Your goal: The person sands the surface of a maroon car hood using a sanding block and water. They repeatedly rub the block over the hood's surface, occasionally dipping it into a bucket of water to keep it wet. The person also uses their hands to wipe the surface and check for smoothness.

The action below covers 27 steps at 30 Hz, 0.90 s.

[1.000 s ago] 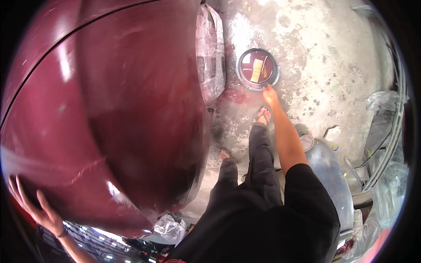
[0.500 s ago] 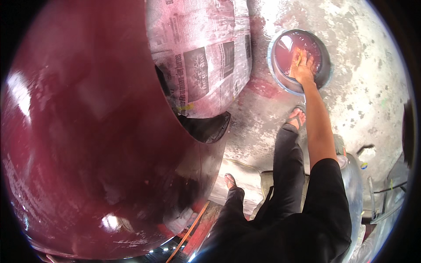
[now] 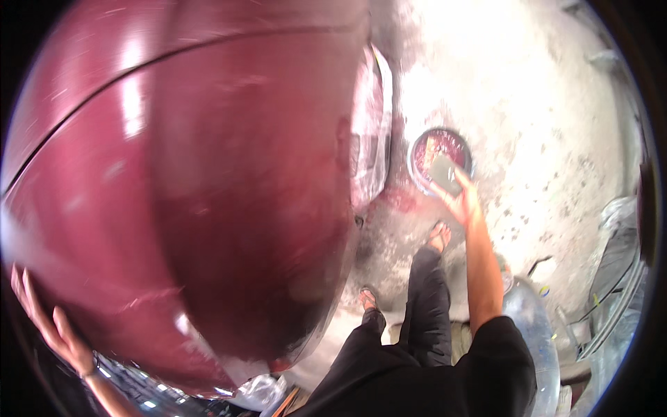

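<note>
My right hand [image 3: 463, 200] is above the near rim of a round basin [image 3: 415, 174] on the floor. It grips a flat grey rectangular piece, probably sandpaper [image 3: 443, 171], between thumb and fingers. Reddish, frothy water [image 3: 455, 146] fills the basin, with a tan strip [image 3: 431, 147] in it beyond the grey piece. Out at the far left, my left hand [image 3: 59, 333] lies along the edge of a glossy dark red car body [image 3: 257, 153]. Its fingers are stretched out, and nothing shows in them.
Newspaper masking [image 3: 368, 132] covers part of the car's side near the basin. My feet in sandals stand on the stained concrete floor [image 3: 528, 139]. Clear plastic sheeting [image 3: 531, 333] and metal tubing [image 3: 618, 313] lie at the right.
My right hand has come up out of the basin's water with the grey piece. The view has shifted toward the car, and my left hand now shows on its edge.
</note>
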Tool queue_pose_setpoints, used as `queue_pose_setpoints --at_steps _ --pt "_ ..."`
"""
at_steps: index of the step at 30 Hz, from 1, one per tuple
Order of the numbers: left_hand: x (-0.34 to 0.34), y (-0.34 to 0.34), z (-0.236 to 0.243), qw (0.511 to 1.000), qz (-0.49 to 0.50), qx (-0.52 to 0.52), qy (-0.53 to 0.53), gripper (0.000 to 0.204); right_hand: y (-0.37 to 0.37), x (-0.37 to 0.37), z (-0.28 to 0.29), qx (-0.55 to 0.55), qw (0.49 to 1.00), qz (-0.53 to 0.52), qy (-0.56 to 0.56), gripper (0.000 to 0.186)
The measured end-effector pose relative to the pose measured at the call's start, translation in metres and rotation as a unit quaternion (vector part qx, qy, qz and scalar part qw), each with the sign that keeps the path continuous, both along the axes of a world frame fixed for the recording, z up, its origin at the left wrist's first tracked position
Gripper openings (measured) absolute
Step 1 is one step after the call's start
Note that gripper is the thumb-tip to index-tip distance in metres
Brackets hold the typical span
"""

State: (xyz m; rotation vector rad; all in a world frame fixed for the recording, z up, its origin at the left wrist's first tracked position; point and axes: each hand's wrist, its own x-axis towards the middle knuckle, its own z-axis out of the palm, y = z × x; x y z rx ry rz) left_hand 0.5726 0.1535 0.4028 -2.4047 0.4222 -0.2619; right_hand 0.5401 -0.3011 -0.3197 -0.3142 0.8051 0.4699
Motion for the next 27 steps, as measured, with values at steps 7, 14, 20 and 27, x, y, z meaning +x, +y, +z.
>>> queue_pose_setpoints --at_steps 7,14,20,27 --pt "0.004 -0.015 -0.01 0.989 -0.039 -0.145 -0.001 0.047 0.093 0.014 0.32 -0.044 0.961 0.058 -0.266 0.054" --pt "-0.01 0.028 -0.04 0.887 -0.172 -0.383 -0.191 0.039 0.298 0.025 0.577 -0.493 0.503 0.035 -0.709 0.06" --pt "-0.145 0.023 -0.077 0.767 -0.128 -0.596 -0.202 0.049 0.366 -0.104 0.54 -0.643 0.241 0.134 -0.715 0.082" --pt "-0.168 0.017 -0.086 0.799 -0.079 -0.57 -0.173 0.073 0.384 0.133 0.648 -0.686 0.252 0.066 -0.68 0.072"
